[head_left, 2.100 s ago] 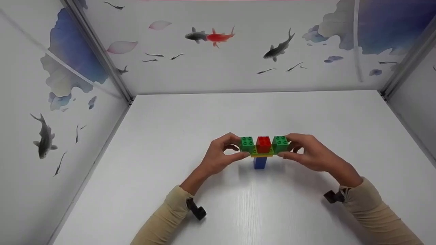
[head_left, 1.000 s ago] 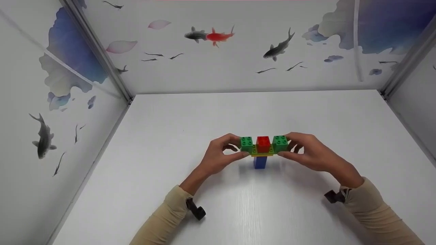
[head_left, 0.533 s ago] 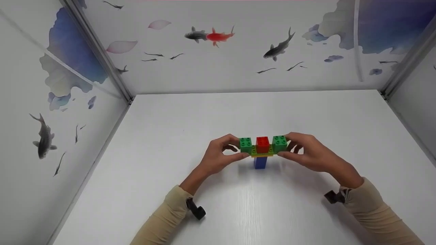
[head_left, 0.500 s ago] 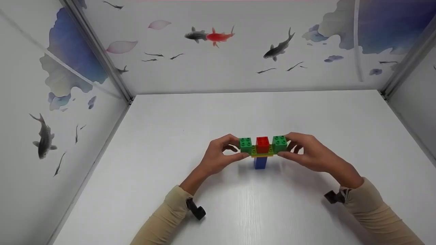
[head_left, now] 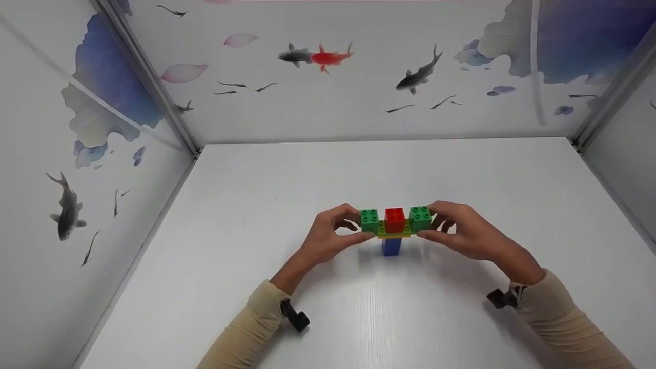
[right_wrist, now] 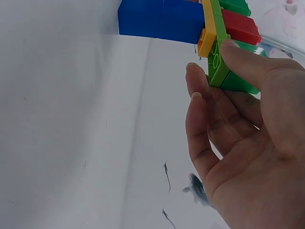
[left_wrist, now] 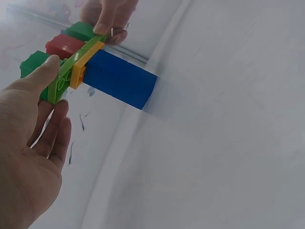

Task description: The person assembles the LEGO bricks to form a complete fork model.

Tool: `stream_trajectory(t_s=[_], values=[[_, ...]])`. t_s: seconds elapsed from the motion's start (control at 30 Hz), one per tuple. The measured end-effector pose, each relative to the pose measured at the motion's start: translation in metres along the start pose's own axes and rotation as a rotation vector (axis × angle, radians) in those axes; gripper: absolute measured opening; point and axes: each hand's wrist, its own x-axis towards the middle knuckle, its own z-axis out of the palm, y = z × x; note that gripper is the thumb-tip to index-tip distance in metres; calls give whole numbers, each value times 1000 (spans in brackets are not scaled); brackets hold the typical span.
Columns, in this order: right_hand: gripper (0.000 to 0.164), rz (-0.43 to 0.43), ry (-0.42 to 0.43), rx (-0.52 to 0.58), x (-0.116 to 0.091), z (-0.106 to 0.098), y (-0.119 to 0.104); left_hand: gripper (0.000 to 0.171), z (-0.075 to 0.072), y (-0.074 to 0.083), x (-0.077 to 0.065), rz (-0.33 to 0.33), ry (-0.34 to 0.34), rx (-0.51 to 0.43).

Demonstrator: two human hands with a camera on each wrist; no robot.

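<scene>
A T-shaped structure of toy building bricks stands upright on the white table. Its stem is blue bricks (head_left: 391, 247), seen as two stacked in the right wrist view. Above them lie a yellow plate (left_wrist: 78, 74) and a longer lime green plate (left_wrist: 61, 87). A red brick (head_left: 394, 220) sits on the middle, between a left green brick (head_left: 369, 221) and a right green brick (head_left: 420, 219). My left hand (head_left: 329, 237) pinches the left end, thumb in front. At the right end, my right hand (head_left: 469, 236) pinches likewise. The fingers behind are partly hidden in the head view.
White walls (head_left: 348, 113) with painted fish and petals stand along the back and sides. Metal posts (head_left: 148, 77) mark the corners. Each wrist bears a black camera mount; the left camera mount (head_left: 295, 315) hangs over the white table (head_left: 379, 323).
The top bricks have shifted very slightly left over the blue stem. Both hands keep their grip in nearly the same place.
</scene>
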Motion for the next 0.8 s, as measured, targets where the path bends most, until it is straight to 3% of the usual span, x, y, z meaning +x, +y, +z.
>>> stream_trajectory(t_s=[0.8], values=[[31, 3, 23, -15, -1, 2, 0, 32, -1, -2, 2, -17, 6, -4]])
